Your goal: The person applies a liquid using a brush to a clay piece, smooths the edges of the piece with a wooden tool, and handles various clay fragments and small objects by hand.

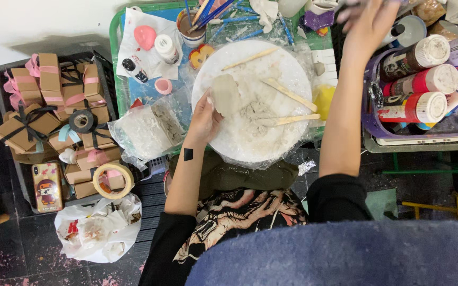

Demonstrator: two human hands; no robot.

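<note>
1. Left hand grips a grey clay slab at the left edge of the round white board, frame centre
2. Right hand reaches top right, fingers spread, empty
3. Best to keep that slab upright and supported, clear of the wooden sticks

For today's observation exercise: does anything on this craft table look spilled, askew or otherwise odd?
The paint bottles in the purple basket lie on their sides rather than upright. Pink specks are scattered on the dark floor. The left hand holds a clay lump; the right hand is blurred.
</note>
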